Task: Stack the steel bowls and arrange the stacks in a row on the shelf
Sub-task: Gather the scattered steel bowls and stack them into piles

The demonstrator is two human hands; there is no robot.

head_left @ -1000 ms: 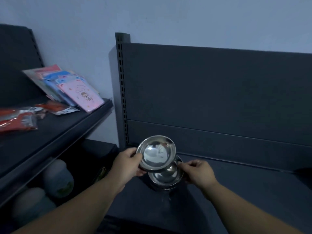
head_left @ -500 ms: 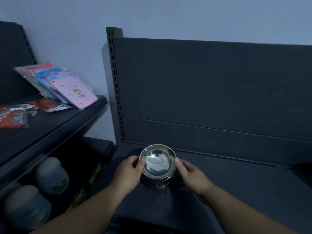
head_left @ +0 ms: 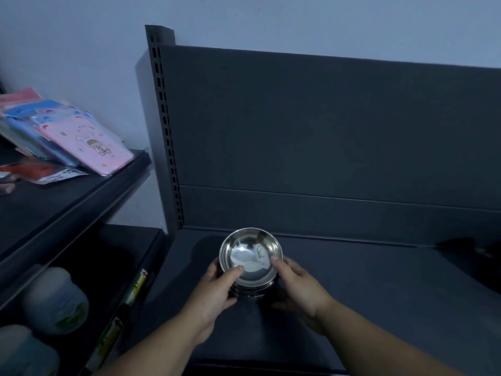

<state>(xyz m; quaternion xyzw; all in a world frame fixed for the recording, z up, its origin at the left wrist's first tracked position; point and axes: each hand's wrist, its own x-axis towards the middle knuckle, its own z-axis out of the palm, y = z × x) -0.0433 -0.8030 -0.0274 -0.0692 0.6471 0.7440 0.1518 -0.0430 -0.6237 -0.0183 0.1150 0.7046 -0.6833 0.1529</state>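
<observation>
A second ago the left hand [head_left: 214, 291] held one bowl tilted above the others; half a second ago it sat nested, and now the stack [head_left: 250, 263] is squared up, both hands closed around its sides. The right hand [head_left: 298, 290] cups the right side with its thumb on the rim; the left grip is clamped likewise, thumb over the near rim. There is one stack, and several rims show beneath the top bowl, though the exact number cannot be told. It stands on the shelf [head_left: 366, 289] near the back left corner, just in front of the back panel [head_left: 311, 137]. Two jars [head_left: 55, 301] sit on the lower left shelf.
</observation>
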